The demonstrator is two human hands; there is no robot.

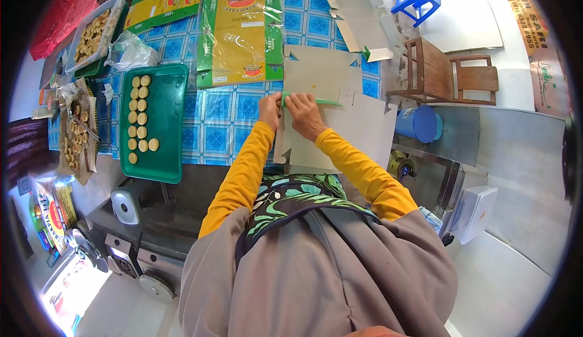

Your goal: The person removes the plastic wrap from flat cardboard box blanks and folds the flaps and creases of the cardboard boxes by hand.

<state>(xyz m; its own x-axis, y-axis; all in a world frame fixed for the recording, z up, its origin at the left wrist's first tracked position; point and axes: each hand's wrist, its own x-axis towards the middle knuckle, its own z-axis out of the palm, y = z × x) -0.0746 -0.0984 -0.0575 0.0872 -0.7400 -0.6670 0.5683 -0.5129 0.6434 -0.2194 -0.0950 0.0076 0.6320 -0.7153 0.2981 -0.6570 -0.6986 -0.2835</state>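
A flat cardboard box blank (322, 73) lies plain side up at the table's front edge, with a narrow green edge (328, 102) showing where a flap is folded over. My left hand (271, 110) is closed at the left end of that fold, its fingers pressed on the card. Just beside it, my right hand (305, 116) has its fingers bent and pinched down on the green folded edge. More plain card (367, 127) spreads out under and to the right of my right wrist.
On the left stands a green tray (167, 112) with several round pastries (142, 118). Behind are printed yellow-green box blanks (237, 39) under clear plastic and more open card (358, 18). A wooden chair (437, 73) and blue stool (419, 0) stand right of the table.
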